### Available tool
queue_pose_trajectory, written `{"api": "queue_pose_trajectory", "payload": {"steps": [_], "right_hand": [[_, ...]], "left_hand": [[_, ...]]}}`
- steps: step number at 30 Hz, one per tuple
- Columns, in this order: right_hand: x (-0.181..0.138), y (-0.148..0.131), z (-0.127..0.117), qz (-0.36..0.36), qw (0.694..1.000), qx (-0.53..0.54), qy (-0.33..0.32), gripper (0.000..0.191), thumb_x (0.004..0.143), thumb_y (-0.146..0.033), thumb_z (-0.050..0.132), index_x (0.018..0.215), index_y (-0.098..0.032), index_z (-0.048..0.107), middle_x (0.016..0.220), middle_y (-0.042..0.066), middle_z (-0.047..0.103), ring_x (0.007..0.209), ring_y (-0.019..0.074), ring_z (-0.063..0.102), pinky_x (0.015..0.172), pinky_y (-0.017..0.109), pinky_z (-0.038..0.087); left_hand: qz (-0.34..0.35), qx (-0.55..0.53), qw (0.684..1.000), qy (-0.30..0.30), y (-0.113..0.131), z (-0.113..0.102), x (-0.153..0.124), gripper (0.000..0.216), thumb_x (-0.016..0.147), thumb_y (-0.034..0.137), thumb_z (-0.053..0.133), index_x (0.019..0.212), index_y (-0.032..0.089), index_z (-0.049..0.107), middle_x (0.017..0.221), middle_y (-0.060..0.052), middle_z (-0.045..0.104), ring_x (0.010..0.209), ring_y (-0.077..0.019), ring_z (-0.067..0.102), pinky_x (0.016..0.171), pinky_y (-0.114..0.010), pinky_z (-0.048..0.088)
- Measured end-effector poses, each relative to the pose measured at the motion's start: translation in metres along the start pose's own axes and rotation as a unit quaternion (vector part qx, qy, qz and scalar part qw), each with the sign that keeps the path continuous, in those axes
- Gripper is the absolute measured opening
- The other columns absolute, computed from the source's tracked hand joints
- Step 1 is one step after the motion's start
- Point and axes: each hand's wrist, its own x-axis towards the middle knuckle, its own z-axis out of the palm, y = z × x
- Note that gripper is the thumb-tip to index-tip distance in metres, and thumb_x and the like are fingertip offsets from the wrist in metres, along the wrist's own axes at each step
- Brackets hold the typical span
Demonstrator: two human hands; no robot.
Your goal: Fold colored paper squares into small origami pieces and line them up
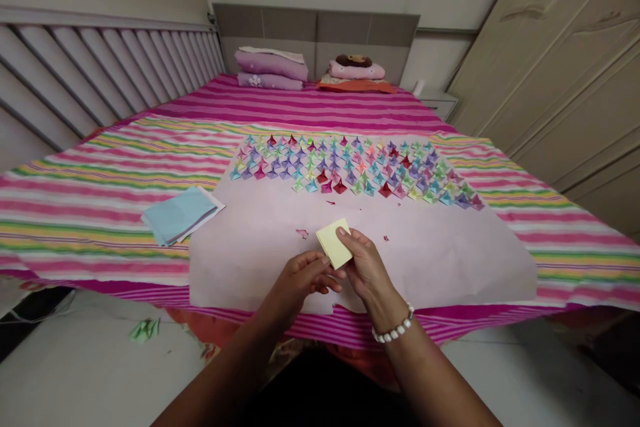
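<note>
While both hands (pixel 367 265) hold yellow paper (pixel 333 243), it sits between; slightly forward.

The head camera looks forward and down across the bed (pixel 310 107).

We are viewing a rather dimly, softly lit room, and we are failing to make out where the light is coming from. At the fingers (pixel 315 269), the yellow paper (pixel 334 247) is showing pale and fairly clear; beyond them, the pale sheet (pixel 250 240) is taking on a dull mauve cast. Farther ahead, the folded bedding (pixel 273 67) is looking soft. Right of the fingers, the wardrobe (pixel 560 73) is leaning steeply (the wide lens is stretching our edges). Below them, dark clothing (pixel 310 390) is losing its detail, and shadow is pooling far to their lower right.
</note>
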Motion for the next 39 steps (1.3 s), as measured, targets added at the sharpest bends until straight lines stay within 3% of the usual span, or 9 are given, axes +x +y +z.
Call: {"api": "queue_pose_trajectory", "payload": {"steps": [11, 17, 27, 33, 39], "right_hand": [[0.0014, 0.0033, 0.0012, 0.005, 1.0, 0.011, -0.006, 0.027, 0.066, -0.038, 0.078, 0.069, -0.017, 0.062, 0.057, -0.003, 0.061, 0.05, 0.0108, 0.051, 0.048, 0.023, 0.037], [0.0024, 0.0042, 0.0023, -0.027, 0.999, -0.003, 0.018, 0.027, 0.064, -0.037, 0.079, 0.07, -0.016, 0.063, 0.06, -0.002, 0.063, 0.053, 0.0107, 0.053, 0.051, 0.023, 0.04], [-0.0008, 0.0014, 0.0058, -0.069, 0.995, -0.063, 0.02, 0.026, 0.067, -0.036, 0.077, 0.067, -0.016, 0.06, 0.054, -0.004, 0.06, 0.046, 0.0083, 0.049, 0.045, 0.02, 0.036], [-0.0031, -0.0007, 0.0071, -0.091, 0.989, -0.115, 0.019, 0.026, 0.07, -0.038, 0.074, 0.066, -0.017, 0.059, 0.052, -0.005, 0.059, 0.043, 0.0089, 0.048, 0.041, 0.02, 0.035], [-0.0003, 0.0, 0.0039, -0.116, 0.983, -0.141, 0.026, 0.026, 0.071, -0.039, 0.073, 0.067, -0.017, 0.06, 0.053, -0.005, 0.059, 0.044, 0.0086, 0.048, 0.043, 0.02, 0.036]], "left_hand": [[-0.009, -0.03, 0.999, 0.009, -0.0043, 0.0004, 0.0018, 0.028, 0.072, 0.042, 0.067, 0.076, 0.015, 0.06, 0.077, -0.008, 0.074, 0.06, -0.0142, 0.065, 0.06, -0.025, 0.039], [-0.012, 0.018, 1.0, 0.009, -0.005, -0.0005, 0.0037, 0.022, 0.075, 0.037, 0.063, 0.077, 0.015, 0.061, 0.079, -0.007, 0.074, 0.059, -0.013, 0.065, 0.059, -0.024, 0.037], [-0.012, 0.101, 0.995, -0.004, 0.0006, 0.001, 0.0017, 0.014, 0.071, 0.028, 0.061, 0.068, 0.014, 0.06, 0.071, -0.005, 0.072, 0.054, -0.0106, 0.061, 0.053, -0.022, 0.037], [0.007, 0.131, 0.991, 0.019, 0.0024, 0.0046, 0.0024, 0.004, 0.065, 0.019, 0.056, 0.065, 0.015, 0.058, 0.064, -0.001, 0.068, 0.05, -0.0096, 0.059, 0.052, -0.022, 0.038], [0.017, 0.124, 0.992, 0.008, 0.0046, 0.0041, 0.0007, 0.009, 0.068, 0.022, 0.057, 0.071, 0.015, 0.06, 0.068, -0.001, 0.07, 0.052, -0.0104, 0.061, 0.053, -0.022, 0.038]]}}
